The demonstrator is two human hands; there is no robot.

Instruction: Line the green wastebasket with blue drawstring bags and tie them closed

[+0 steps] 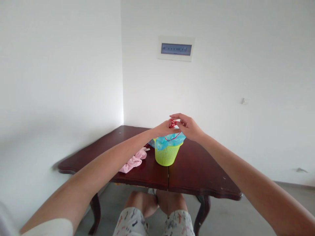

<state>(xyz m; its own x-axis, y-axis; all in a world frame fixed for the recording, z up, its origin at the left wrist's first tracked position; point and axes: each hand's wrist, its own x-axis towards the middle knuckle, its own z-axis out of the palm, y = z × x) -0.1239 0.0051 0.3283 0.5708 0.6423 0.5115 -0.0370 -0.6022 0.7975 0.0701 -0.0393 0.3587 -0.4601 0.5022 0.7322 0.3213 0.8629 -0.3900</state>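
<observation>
A small yellow-green mesh basket stands upright on the table, lined with a blue plastic bag whose top folds over the rim. Above it my left hand comes in from the left, its fingers closed on a thin red drawstring. My right hand meets it from the right, thumb and fingers pinched on the same string. A loop of the string hangs down in front of the bag. The fingertips overlap, so how the string runs between them is partly hidden.
The dark red wooden table has a wavy edge, a seam across the middle and curved legs. A crumpled pink cloth lies left of the basket, partly behind my left forearm. White walls close off the back and left.
</observation>
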